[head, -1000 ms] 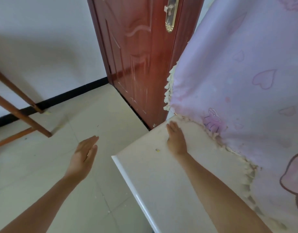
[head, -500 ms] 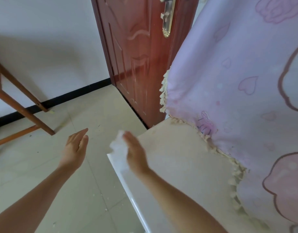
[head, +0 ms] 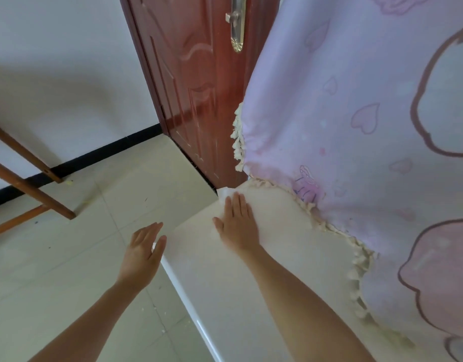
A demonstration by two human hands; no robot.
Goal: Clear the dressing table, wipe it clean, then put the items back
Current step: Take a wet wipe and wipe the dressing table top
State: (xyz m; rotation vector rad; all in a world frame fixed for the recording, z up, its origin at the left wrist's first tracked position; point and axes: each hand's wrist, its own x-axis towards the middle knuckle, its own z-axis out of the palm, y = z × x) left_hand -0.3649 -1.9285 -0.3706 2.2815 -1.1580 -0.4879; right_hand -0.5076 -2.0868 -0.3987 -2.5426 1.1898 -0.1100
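Observation:
The white dressing table top [head: 290, 278] fills the lower middle, bare of items where I see it. My right hand [head: 238, 223] lies flat on its far left corner, pressing a white tissue [head: 225, 192] whose edge pokes out beyond my fingertips. My left hand [head: 142, 253] hovers open, fingers together, just off the table's left edge above the floor. A pink fringed cloth [head: 368, 126] with hearts hangs over the table's back and right.
A dark red door [head: 199, 87] with a brass handle plate stands behind the table's corner. Wooden legs of a frame [head: 34, 189] reach in at the left. The tiled floor [head: 68, 257] carries small crumbs.
My right hand swept the tissue to the table's left edge, then back to the far corner. My left hand moved right, closer to the table edge.

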